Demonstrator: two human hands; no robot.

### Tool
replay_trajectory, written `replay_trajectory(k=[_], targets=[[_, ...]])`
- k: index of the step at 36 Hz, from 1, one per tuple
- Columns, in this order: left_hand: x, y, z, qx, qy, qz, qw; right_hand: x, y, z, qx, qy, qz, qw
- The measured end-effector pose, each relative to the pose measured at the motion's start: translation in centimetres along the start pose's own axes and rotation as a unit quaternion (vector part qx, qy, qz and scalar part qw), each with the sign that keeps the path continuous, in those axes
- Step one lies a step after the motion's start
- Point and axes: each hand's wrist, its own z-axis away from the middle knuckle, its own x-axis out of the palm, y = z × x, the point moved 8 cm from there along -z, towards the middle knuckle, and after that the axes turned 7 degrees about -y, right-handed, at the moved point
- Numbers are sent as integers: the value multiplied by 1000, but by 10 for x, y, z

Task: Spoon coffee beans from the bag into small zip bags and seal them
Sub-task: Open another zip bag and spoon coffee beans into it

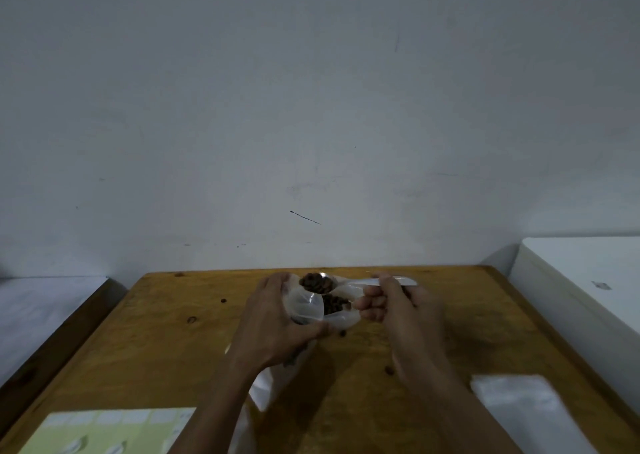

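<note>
My left hand [277,322] grips a clear plastic zip bag [306,306] and holds its mouth open. Brown coffee beans [335,304] show inside clear plastic just right of that. My right hand [398,311] holds a white plastic spoon [370,283] by its handle. The spoon's bowl, heaped with beans [316,282], hovers level above the open mouth. One loose bean [343,332] lies on the wooden table [166,332] just below the plastic.
A stack of clear zip bags [523,408] lies at the near right. A green-and-white printed pack [114,431] sits at the near left. White plastic [263,388] hangs under my left wrist. A white box [588,294] flanks the table's right; the wall is close behind.
</note>
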Motion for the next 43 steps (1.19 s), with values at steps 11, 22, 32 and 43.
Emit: replay_trajectory(k=[11,22,32,43], targets=[[-9,-2,8,-9,19,53,998,0,-13,5,-172,11,193,966],[-21,-4,16,0,62,106,992,-27,61,-29,88,0,231,969],[-29,-2,19,6,82,198,977,-24,3,-16,-21,32,411,911],[-39,6,20,5,83,309,947,78,-21,16,-143,-221,360,895]])
